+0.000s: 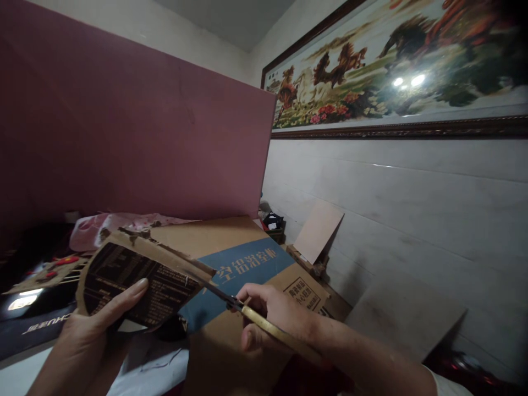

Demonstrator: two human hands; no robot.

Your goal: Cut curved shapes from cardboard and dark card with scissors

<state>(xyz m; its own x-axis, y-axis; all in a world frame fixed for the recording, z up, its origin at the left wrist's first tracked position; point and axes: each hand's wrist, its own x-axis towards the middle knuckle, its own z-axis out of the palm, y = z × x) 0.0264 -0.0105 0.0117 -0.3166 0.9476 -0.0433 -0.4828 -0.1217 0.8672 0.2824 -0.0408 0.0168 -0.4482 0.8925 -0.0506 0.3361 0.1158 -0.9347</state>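
My left hand grips a dark printed piece of cardboard with a rounded left side and a torn upper edge. Its thumb presses on the printed face; the other fingers are behind the piece. In my right hand is a pair of scissors with a yellowish handle and dark blades. The blades point up and left and lie along the cardboard's right upper edge. How far the blades are apart I cannot make out. Under both hands lies a large brown cardboard box with a blue printed band.
A tall pink panel stands behind the box. To the right, a flat board leans on the tiled wall beneath a framed horse picture. Pink cloth and small red items lie at the left.
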